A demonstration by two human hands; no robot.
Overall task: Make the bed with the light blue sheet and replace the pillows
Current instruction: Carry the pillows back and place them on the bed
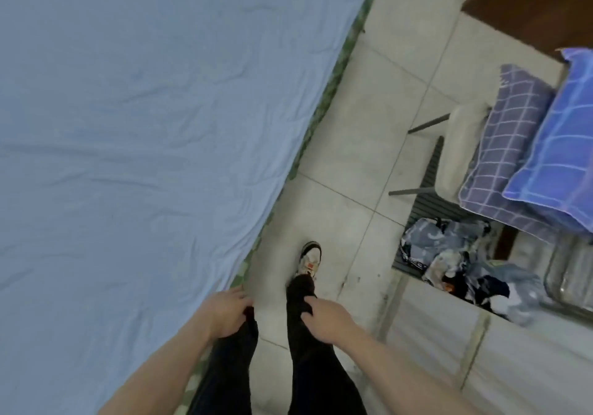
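Observation:
The light blue sheet [134, 132] covers the mattress across the left of the view, with soft creases and a green patterned edge [324, 100] showing under it along the side. Two pillows lie stacked on a chair at the right: a purple checked pillow [503, 145] and a brighter blue checked pillow [558, 154] on top. My left hand [226, 313] hangs by the bed's edge over my dark trouser leg, fingers loosely curled and holding nothing. My right hand [324, 320] hangs over my other leg, fingers also loosely curled, empty.
A tiled floor strip [362, 145] runs between bed and chair; my foot in a white shoe [309, 259] stands on it. Crumpled clothes and bags [455, 260] lie below the chair. A brown wooden piece of furniture [532, 0] sits top right.

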